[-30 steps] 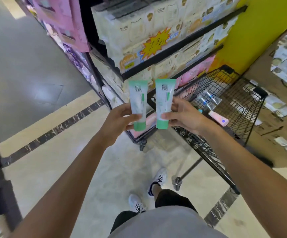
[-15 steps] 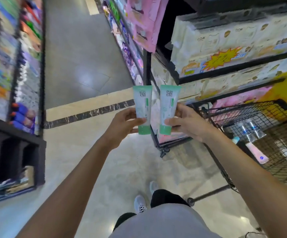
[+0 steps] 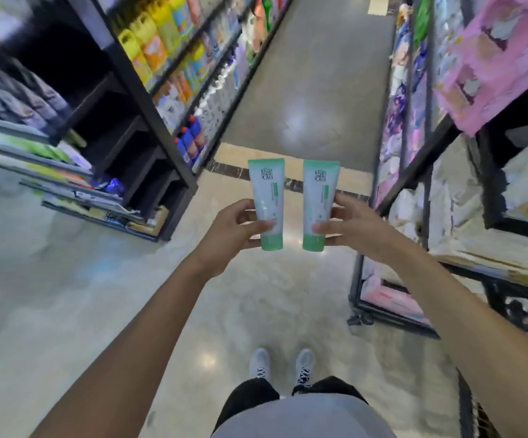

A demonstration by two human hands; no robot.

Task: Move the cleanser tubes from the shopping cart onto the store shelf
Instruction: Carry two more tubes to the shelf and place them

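Observation:
Two white cleanser tubes with green caps are held up side by side over the aisle floor, caps pointing down. My left hand (image 3: 235, 224) grips the left tube (image 3: 268, 197) near its cap. My right hand (image 3: 348, 224) grips the right tube (image 3: 319, 197) the same way. A store shelf unit (image 3: 149, 131) with black frames stands to the left, its lower compartments dark. Only a sliver of the shopping cart (image 3: 474, 412) shows at the bottom right edge.
A second shelf unit (image 3: 426, 172) with pale and pink packs lines the right side. Coloured bottles (image 3: 161, 49) fill the upper left shelves. The glossy aisle floor (image 3: 313, 90) runs ahead between them. My feet in white shoes (image 3: 283, 363) stand below.
The view has swung left, away from the cart and the right shelves, toward the aisle and the left shelf unit. Both hands keep the tubes held upright in front.

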